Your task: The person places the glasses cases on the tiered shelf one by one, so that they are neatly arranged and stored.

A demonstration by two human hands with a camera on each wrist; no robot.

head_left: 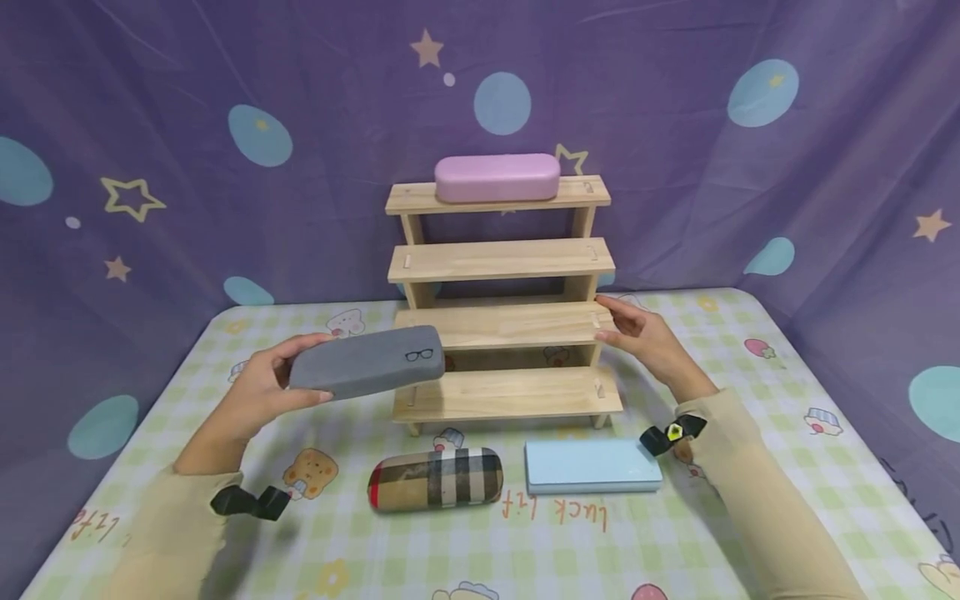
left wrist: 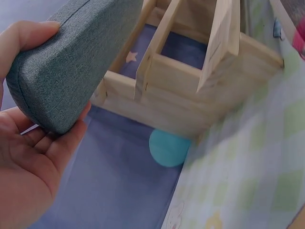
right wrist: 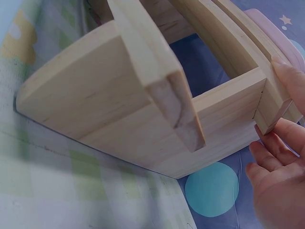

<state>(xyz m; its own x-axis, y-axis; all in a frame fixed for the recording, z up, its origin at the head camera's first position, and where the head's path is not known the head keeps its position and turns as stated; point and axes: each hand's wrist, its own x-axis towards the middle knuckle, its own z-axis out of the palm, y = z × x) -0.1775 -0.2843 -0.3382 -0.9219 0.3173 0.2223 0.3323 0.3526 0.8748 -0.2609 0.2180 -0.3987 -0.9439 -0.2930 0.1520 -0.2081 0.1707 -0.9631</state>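
Grey case (head_left: 363, 362) is held up off the table (head_left: 750, 367), in front of the left side of the wooden stand (head_left: 502, 396); by my head feed its right end overlaps the lower tiers, but I cannot tell whether it touches them. Long axis runs roughly left to right, the right end a little higher in view; small glasses print (head_left: 418, 355) near that end, facing up toward my camera. My left hand (head_left: 257, 386) grasps the case by its left end, thumb on the near side, fingers on the far side; left wrist feed confirms the grip. My right hand (head_left: 651, 342) grips the right end of the stand's second tier from the bottom, thumb in front, fingers behind. Counts: four cases in all, one of each kind; one stand, four tiers; two hands, both occupied. Pink case (head_left: 497, 177) sits on the top tier, lengthwise along the board. Two more lie on the table before the stand: one plaid case (head_left: 437, 479), long axis left to right and slightly tilted in view, and to its right, apart, one pale blue case (head_left: 592, 467), also lengthwise left to right. Behind everything hangs one purple curtain (head_left: 637, 167).
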